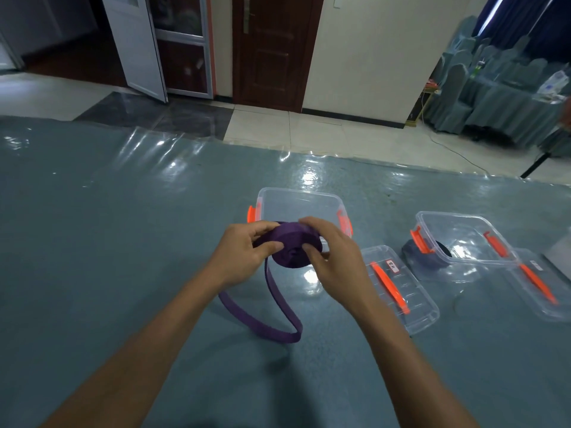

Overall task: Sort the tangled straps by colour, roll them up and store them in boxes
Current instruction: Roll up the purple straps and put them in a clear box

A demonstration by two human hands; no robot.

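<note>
left grip (247, 251) and right grip (336, 257) both holding purple strap roll (290, 251) above middle of counter (123, 242), fingers curling round it. loose tail (278, 336) trailing onto counter toward near edge. open clear box (309, 193) sitting just behind; second box (469, 242) lying toward right edge.

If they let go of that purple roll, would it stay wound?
Likely it would loosen: the left hand and right hand both grip the roll. Its tail lies limp and looped on the table, so it seems floppy and light.
</note>
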